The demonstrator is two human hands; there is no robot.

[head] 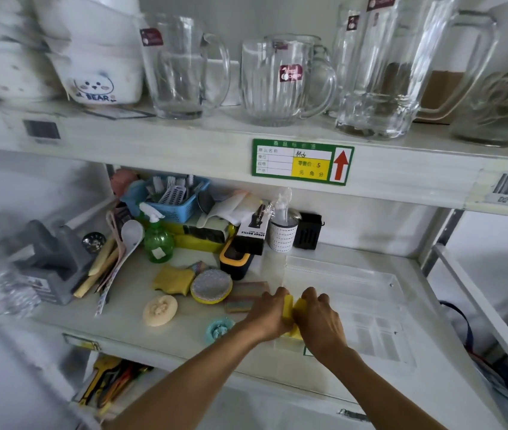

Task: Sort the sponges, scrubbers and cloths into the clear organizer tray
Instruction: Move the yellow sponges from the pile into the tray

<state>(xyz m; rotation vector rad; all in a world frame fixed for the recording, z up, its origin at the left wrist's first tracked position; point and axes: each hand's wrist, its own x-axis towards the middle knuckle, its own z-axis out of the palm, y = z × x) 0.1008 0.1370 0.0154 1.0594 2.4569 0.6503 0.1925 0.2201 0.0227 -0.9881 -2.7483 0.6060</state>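
Both hands meet at the near left corner of the clear plastic organizer tray (370,280), which lies on the white shelf (128,333); the left hand (266,315) and the right hand (319,321) each have their fingers curled and pinching the soft yellow sponges (291,307) between them, pressing the pieces down at the tray's left wall; whether the sponges sit inside a compartment or on the rim cannot be told.

The likely slip is that the compressed foam springs back and hops out over the low wall once the grip loosens; a sideways push could also slide the light tray toward the shelf's front edge, which is near the wrists.

Left of the tray wait the round silver-topped scrubber with a yellow rim (211,286), the folded yellow cloth (173,279), the striped rainbow sponge (246,294), the pale round loofah pad (159,310) and the small teal scrubber (220,328), all close together; the tray's far and right compartments look open, giving free room there.
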